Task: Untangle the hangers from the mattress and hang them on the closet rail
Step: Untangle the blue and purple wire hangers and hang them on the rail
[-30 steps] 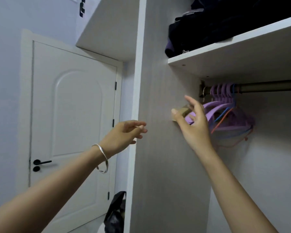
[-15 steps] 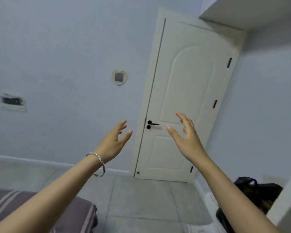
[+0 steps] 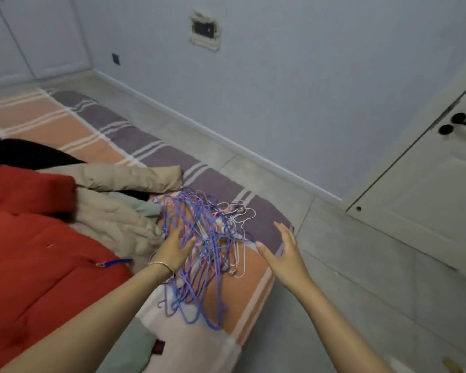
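Hangers [image 3: 202, 246]: a tangled heap of thin wire hangers, mostly blue and purple, with a few pink and white ones on its right side; it lies on the mattress near the right-hand edge, toward the near corner.
Mattress [image 3: 256, 275]: low on the floor, covered in wide orange and purple bands with thin white stripes; its right edge runs along the tiled floor.
Left hand [image 3: 176, 247]: fingers spread wide, palm down, resting on the left side of the heap and touching the wires; no hanger is closed in it.
Bracelet [image 3: 162, 265]: a thin metal bangle around the left wrist.
Right hand [image 3: 285, 250]: spread wide with the thumb out, empty, held above the mattress edge just beside the right side of the heap, apart from the wires.
Beige garment [image 3: 119, 208]: crumpled padded cloth on the mattress, just left of the heap, its edge touching the hangers.
Red garment [image 3: 38, 254]: a padded red piece across the left part of the mattress, beside the beige one; a small blue loop with a metal ring lies on it.
Black cloth [image 3: 19, 154]: behind the red garment at the left edge.
Floor [image 3: 347, 265]: grey tiles to the right of the mattress.
Door [image 3: 425, 189]: white, at the right, with a black handle.
Wall opening [image 3: 205, 30]: a rough cut-out in the pale wall, dark inside.
Writing: none can be read.
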A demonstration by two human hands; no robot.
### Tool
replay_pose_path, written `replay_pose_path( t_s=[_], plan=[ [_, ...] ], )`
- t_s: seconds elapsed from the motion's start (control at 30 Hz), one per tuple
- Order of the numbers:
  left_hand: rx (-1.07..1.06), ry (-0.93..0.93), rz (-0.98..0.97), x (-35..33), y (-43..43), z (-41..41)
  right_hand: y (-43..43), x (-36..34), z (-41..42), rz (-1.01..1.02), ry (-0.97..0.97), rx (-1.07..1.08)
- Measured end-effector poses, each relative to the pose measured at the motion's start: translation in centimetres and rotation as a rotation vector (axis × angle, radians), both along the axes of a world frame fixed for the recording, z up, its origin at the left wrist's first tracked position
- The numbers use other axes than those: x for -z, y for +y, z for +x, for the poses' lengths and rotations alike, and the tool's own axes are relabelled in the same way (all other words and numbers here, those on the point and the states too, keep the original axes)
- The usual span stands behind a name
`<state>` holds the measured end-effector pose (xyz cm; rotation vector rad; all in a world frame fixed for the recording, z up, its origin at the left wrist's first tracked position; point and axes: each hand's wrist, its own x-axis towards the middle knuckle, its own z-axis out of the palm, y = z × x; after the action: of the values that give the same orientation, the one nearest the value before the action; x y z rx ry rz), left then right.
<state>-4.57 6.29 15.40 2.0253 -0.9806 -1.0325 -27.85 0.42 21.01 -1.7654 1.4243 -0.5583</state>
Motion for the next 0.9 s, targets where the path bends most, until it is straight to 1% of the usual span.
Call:
replay_pose_path(
  t_s=[0.1,0.23,0.33,0.43,0.6,0.73,0.8,0.9],
  plan=[
    [-0.098,0.038,0.105,6.6,2.1,2.2,0.5,7.3,3.0,0.097,0.029,-0.031],
    [-0.186,0.054,0.177,13.1,3.6,2.8,1.6,15.5,5.2,0.241,0.045,-0.057],
    [-0.228,0.104,0.255,17.6,4.0,2.4,2.1,20.7,6.0,0.313,0.079,-0.064],
    [-0.249,0.150,0.311,20.7,3.6,1.3,1.9,24.7,6.3,0.363,0.106,-0.067],
    [-0.228,0.227,0.337,24.4,2.2,-1.1,1.4,29.3,6.4,0.414,0.081,-0.033],
    [-0.307,0.320,0.356,26.3,1.1,-2.6,1.1,31.7,6.8,0.420,0.065,-0.010],
    [-0.364,0.358,0.340,26.9,0.9,-3.0,1.1,32.4,7.1,0.455,0.007,0.038],
    [-0.420,0.370,0.308,27.7,1.0,-3.4,1.3,32.9,7.7,0.558,-0.136,0.145]
  ],
)
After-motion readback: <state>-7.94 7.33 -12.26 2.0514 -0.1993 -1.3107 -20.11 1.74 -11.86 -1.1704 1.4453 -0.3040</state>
